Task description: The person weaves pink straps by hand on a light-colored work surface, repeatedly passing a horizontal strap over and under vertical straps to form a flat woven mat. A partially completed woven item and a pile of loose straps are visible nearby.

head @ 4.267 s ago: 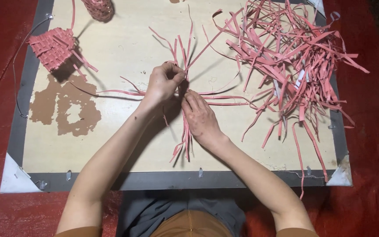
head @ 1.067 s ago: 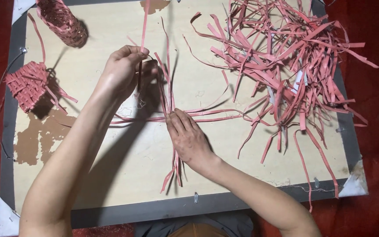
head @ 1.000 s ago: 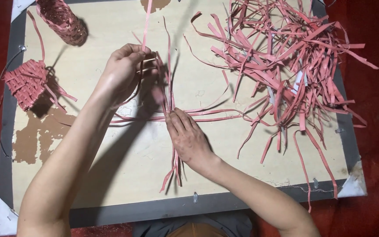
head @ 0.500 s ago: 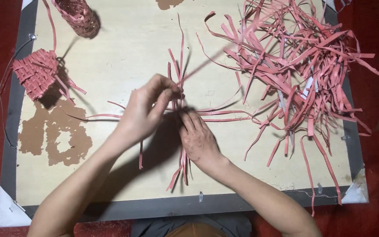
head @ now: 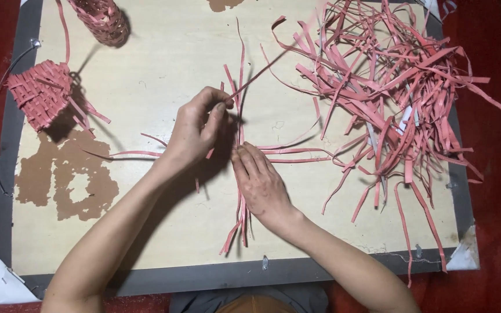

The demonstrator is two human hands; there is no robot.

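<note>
While the right hand (head: pixel 260 184) presses crossed strips (head: pixel 242 174), the left hand (head: pixel 195 132) pinches one.

bare board (head: pixel 163 75) left, strip pile (head: pixel 389 98) crowding right

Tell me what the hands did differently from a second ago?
The left hand came back down from the far strip ends to the crossing and now pinches one pink strip. The right hand still presses the crossed strips. The strip pile and small woven baskets stayed put.
</note>
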